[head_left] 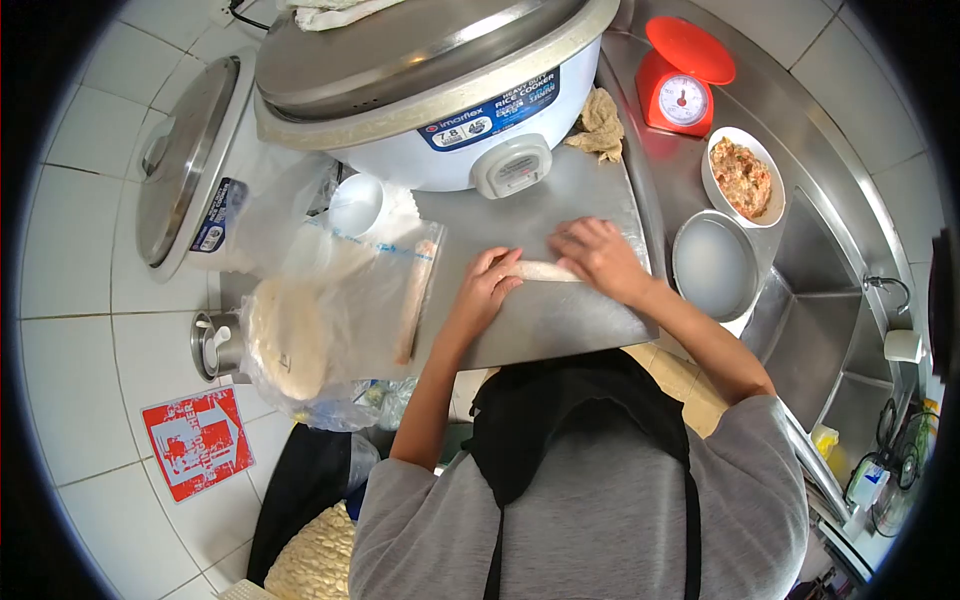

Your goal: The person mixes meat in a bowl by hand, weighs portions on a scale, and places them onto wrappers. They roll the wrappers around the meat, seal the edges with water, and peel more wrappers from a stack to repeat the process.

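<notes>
A pale, thin uncooked spring roll [546, 271] lies crosswise on the steel table [520, 335]. My left hand [487, 283] is closed around its left end, fingers bent over it. At the other end, my right hand [603, 258] has its fingers curved over the roll and hides that tip. Left of my hands, a finished-looking roll [414, 300] rests lengthwise by the edge of a clear plastic bag [350, 290]. Round pale wrappers [287, 335] show through the plastic farther left.
Behind the hands stands a large rice cooker [430, 155], with another cooker [200, 160] at left. To the right are a red scale [680, 95], a white bowl of filling [768, 205], a metal bowl of cloudy liquid [715, 265] and a sink [800, 330]. A cloth [600, 125] lies beside the cooker.
</notes>
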A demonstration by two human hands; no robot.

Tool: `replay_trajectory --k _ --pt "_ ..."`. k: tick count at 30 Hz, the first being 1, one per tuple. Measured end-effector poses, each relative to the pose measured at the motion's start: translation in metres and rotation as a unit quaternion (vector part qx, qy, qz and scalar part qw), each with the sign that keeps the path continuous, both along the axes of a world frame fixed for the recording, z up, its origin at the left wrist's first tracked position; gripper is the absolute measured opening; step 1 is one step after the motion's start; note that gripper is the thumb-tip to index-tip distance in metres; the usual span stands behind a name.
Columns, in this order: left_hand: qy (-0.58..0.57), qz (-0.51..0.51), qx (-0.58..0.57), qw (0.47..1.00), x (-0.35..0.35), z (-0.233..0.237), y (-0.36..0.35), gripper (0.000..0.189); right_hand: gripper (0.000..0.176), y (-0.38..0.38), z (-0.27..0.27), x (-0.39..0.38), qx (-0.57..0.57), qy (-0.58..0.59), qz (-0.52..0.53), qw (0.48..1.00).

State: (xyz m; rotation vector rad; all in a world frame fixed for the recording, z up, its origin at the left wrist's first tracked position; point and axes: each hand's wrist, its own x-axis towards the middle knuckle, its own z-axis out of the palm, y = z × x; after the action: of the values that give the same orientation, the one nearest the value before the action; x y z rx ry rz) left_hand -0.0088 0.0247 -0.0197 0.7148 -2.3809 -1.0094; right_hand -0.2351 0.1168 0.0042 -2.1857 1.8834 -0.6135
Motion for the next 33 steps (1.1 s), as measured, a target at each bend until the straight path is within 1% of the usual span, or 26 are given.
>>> replay_trajectory --k 2,3,4,5,6,7,9,10,12,13,14,15,16,17,18,20,21,23,24,26,27,28,29,30,32,33 --pt "0.013 0.002 0.015 1.0 -0.001 -0.011 -0.005 0.041 0.047 -0.001 -0.006 0.018 -0.124 0.106 0.101 0.981" --pt "0.012 -0.001 0.016 1.0 0.0 -0.009 -0.005 0.041 0.054 -0.001 -0.008 0.028 -0.076 0.128 0.118 0.982" --pt "-0.029 -0.006 -0.015 0.999 0.002 -0.007 -0.006 0.042 0.054 0.0 -0.008 0.029 -0.075 0.126 0.115 0.982" --pt "-0.07 -0.01 -0.046 0.996 0.004 -0.004 -0.008 0.043 0.054 0.0 -0.008 0.029 -0.085 0.156 0.131 0.975" --pt "-0.07 -0.012 -0.045 0.996 0.005 0.0 -0.009 0.043 0.055 0.001 -0.008 0.028 -0.093 0.186 0.148 0.967" --pt "-0.093 -0.02 -0.065 0.993 0.006 0.004 -0.009 0.046 0.055 0.006 -0.007 0.023 -0.092 0.186 0.147 0.967" --pt "-0.115 -0.032 -0.085 0.989 0.006 0.012 -0.006 0.048 0.057 0.024 -0.007 0.012 -0.064 0.231 0.17 0.956" --pt "-0.121 -0.018 -0.11 0.986 0.005 0.015 -0.004 0.052 0.057 0.033 -0.007 0.01 -0.064 0.234 0.168 0.956" --pt "-0.124 -0.001 -0.133 0.983 0.0 0.015 0.007 0.056 0.059 0.059 -0.007 0.018 -0.006 0.197 0.001 0.98" --pt "-0.114 -0.027 -0.181 0.977 -0.008 0.012 0.017 0.058 0.06 0.064 -0.013 0.027 -0.006 0.153 -0.058 0.986" --pt "-0.103 -0.051 -0.228 0.967 -0.015 0.009 0.025 0.06 0.06 0.061 -0.018 0.023 -0.006 0.156 -0.054 0.986" --pt "-0.104 -0.046 -0.227 0.967 -0.025 0.006 0.024 0.06 0.059 0.054 -0.019 0.019 -0.005 0.157 -0.096 0.983" --pt "-0.132 -0.043 -0.207 0.968 -0.036 0.002 0.019 0.061 0.057 0.046 -0.015 0.018 -0.002 0.155 -0.138 0.978" --pt "-0.16 -0.041 -0.188 0.968 -0.04 0.0 0.017 0.062 0.053 0.042 -0.004 0.006 0.013 0.126 -0.189 0.974" --pt "-0.161 -0.04 -0.19 0.968 -0.034 -0.002 0.015 0.062 0.051 0.044 -0.005 -0.006 0.005 0.163 -0.241 0.957" --pt "-0.152 0.053 -0.25 0.955 -0.034 -0.004 0.003 0.064 0.05 0.062 -0.01 -0.033 -0.025 0.2 -0.276 0.94" --pt "-0.148 0.053 -0.247 0.956 -0.038 -0.002 0.005 0.064 0.05 0.065 -0.006 -0.032 -0.024 0.204 -0.275 0.939" --pt "-0.127 -0.016 -0.224 0.966 -0.041 0.004 0.013 0.064 0.049 0.064 0.0 -0.015 -0.033 0.107 -0.166 0.98" --pt "-0.129 -0.013 -0.22 0.967 -0.041 0.004 0.018 0.064 0.052 0.059 -0.002 -0.004 -0.027 0.098 -0.121 0.987" --pt "-0.127 -0.023 -0.197 0.972 -0.042 0.007 0.016 0.061 0.056 0.055 -0.01 -0.002 -0.014 0.14 -0.11 0.984" --pt "-0.129 -0.001 -0.202 0.971 -0.039 0.006 0.01 0.061 0.057 0.056 -0.008 -0.004 -0.005 0.139 -0.153 0.978" --pt "-0.102 0.018 -0.212 0.972 -0.036 0.001 0.005 0.057 0.059 0.056 -0.006 -0.01 0.003 0.139 -0.191 0.972" --pt "-0.078 0.039 -0.216 0.972 -0.03 -0.005 0.006 0.054 0.057 0.055 -0.008 -0.013 -0.048 0.163 -0.18 0.969" --pt "-0.085 0.065 -0.212 0.971 -0.031 -0.007 0.009 0.054 0.057 0.05 -0.01 -0.015 -0.05 0.162 -0.153 0.974" --pt "-0.062 -0.015 -0.216 0.974 -0.036 -0.01 0.009 0.045 0.053 0.036 -0.011 -0.016 -0.014 0.085 -0.017 0.996" --pt "-0.064 0.006 -0.217 0.974 -0.028 -0.008 0.01 0.045 0.046 0.028 -0.004 -0.015 -0.018 0.043 0.007 0.999"
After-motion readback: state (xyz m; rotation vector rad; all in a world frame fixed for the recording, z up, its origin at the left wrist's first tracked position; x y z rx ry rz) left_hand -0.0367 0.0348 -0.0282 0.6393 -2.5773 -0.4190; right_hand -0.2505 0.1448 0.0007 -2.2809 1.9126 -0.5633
